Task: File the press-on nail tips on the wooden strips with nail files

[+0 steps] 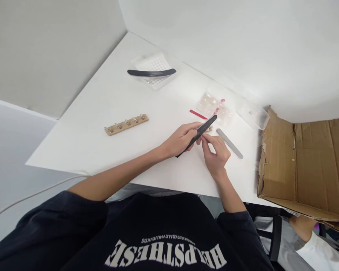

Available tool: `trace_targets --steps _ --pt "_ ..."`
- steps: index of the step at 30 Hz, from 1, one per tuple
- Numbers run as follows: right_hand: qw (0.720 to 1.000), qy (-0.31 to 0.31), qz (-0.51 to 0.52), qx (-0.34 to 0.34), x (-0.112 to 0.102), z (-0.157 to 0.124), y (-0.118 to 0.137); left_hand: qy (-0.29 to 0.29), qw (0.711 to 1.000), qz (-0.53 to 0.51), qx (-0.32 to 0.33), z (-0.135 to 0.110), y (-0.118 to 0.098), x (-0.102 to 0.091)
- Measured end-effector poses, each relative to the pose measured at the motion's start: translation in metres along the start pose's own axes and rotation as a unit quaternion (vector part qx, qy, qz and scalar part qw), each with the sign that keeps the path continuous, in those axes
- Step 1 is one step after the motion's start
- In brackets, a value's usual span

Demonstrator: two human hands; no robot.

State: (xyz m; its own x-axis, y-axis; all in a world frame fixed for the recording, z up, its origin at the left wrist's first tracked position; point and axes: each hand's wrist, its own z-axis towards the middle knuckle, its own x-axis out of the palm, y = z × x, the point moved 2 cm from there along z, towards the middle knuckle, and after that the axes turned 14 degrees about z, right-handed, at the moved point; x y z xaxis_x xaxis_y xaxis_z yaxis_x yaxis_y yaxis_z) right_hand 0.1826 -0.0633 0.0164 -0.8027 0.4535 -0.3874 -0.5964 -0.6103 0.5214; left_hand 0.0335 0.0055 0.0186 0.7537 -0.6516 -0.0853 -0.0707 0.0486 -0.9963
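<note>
My left hand (pixel 183 139) is closed around a black nail file (pixel 205 125), which slants up to the right over the table. Close against it, my right hand (pixel 217 153) has its thumb and forefinger pinched together just below the file; what they hold is too small to make out. Behind the file shows part of a small light-brown piece (pixel 209 129), mostly hidden by the file and fingers. A grey nail file (pixel 229 143) lies just right of my right hand. Beyond the hands lies a thin red strip (pixel 197 114).
A wooden strip with metal clips (pixel 126 125) lies on the white table (pixel 81 145) at left. At the back, a curved black file (pixel 151 73) rests on a clear pack (pixel 158 84). Clear plastic cases (pixel 224 114) and an open cardboard box (pixel 277 162) stand right. A person's sleeve (pixel 320 248) shows beyond.
</note>
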Motion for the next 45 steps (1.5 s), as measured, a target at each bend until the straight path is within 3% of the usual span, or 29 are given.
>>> trace_targets --steps 7,12,20,26,30,32,34,38,41,45 --pt "0.999 0.012 -0.006 0.046 0.000 -0.002 -0.004 0.023 0.999 0.030 -0.007 -0.002 0.001 0.005" --pt "1.000 0.006 -0.015 0.024 -0.001 0.000 -0.001 0.007 0.999 -0.034 -0.007 0.001 0.000 -0.003" --pt "1.000 -0.001 -0.003 -0.004 0.001 0.000 -0.001 0.033 0.999 0.038 -0.013 -0.002 0.004 0.009" --pt "1.000 -0.001 0.001 0.002 0.000 0.000 -0.003 0.007 1.000 -0.001 -0.006 0.000 0.002 0.001" --pt "1.000 -0.007 0.003 0.024 0.000 -0.002 -0.003 -0.002 0.995 0.099 0.026 -0.001 -0.001 0.001" --pt "0.996 -0.019 0.038 0.074 -0.001 -0.002 -0.003 -0.006 0.990 0.134 0.036 -0.002 -0.002 0.001" --pt "0.979 -0.036 0.110 0.168 -0.003 -0.001 -0.006 -0.008 0.993 0.114 0.031 -0.003 -0.002 0.001" --pt "0.897 -0.044 0.280 0.339 -0.007 0.003 -0.016 -0.003 0.999 0.042 0.004 -0.002 0.000 -0.001" --pt "0.861 -0.046 0.338 0.377 -0.008 0.006 -0.020 -0.002 1.000 0.027 0.005 -0.001 0.000 0.000" --pt "0.847 -0.046 0.360 0.388 -0.006 0.006 -0.019 -0.004 1.000 0.023 0.012 -0.002 0.000 0.001"
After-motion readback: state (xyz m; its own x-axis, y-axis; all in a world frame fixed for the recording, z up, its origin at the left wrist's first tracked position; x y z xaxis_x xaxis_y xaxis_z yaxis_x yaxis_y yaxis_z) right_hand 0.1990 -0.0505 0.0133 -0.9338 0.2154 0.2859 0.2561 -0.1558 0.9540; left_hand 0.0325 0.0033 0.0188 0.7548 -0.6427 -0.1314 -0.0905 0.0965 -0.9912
